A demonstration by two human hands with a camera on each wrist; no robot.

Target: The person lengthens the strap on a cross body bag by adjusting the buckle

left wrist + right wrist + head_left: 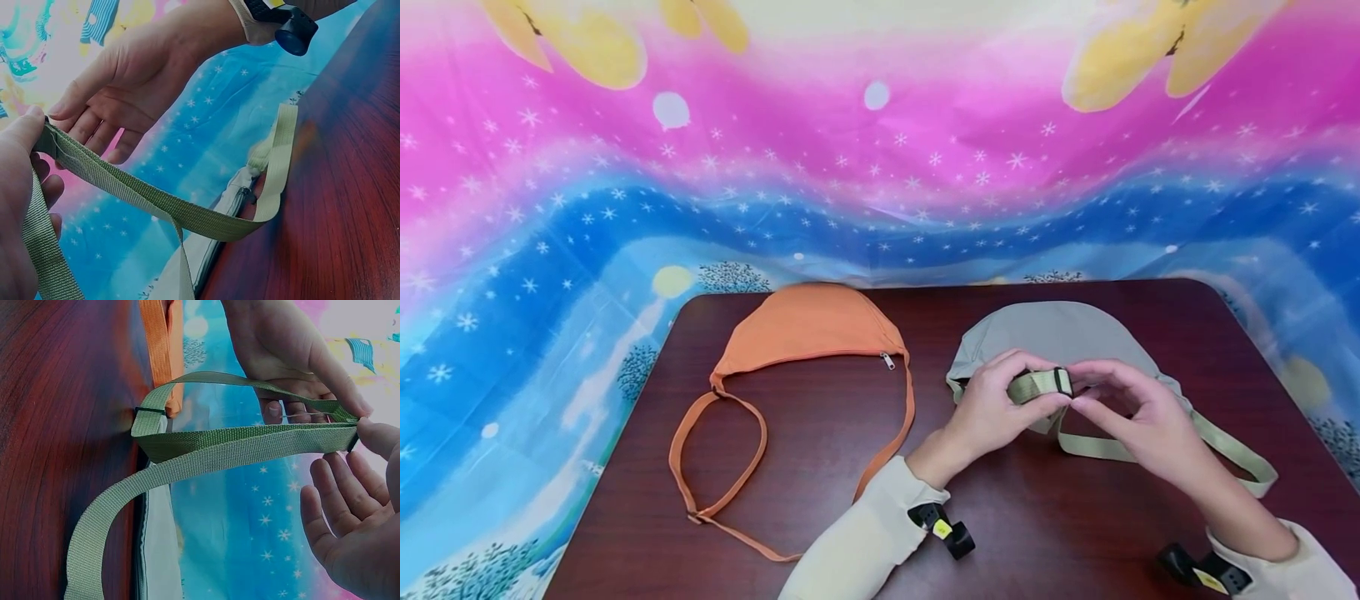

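Observation:
A grey waist bag point(1056, 329) lies on the table with its light green webbing strap point(1101, 447) trailing out to the right. My left hand point(988, 412) grips a doubled part of this strap, lifted in front of the bag. From the other side, my right hand point(1157, 421) pinches the black strap slider point(1063, 381) between thumb and index finger. Both thumbtips nearly meet at the slider in the right wrist view, where the strap point(250, 450) runs in layers away from it. A second slider point(150, 410) sits farther down the webbing.
An orange waist bag point(812, 329) lies on the left of the dark wooden table point(1000, 533), its strap point(677, 442) looped toward the front. Its zip pull point(887, 361) hangs at the right end. A patterned cloth backdrop point(865, 167) stands behind the table.

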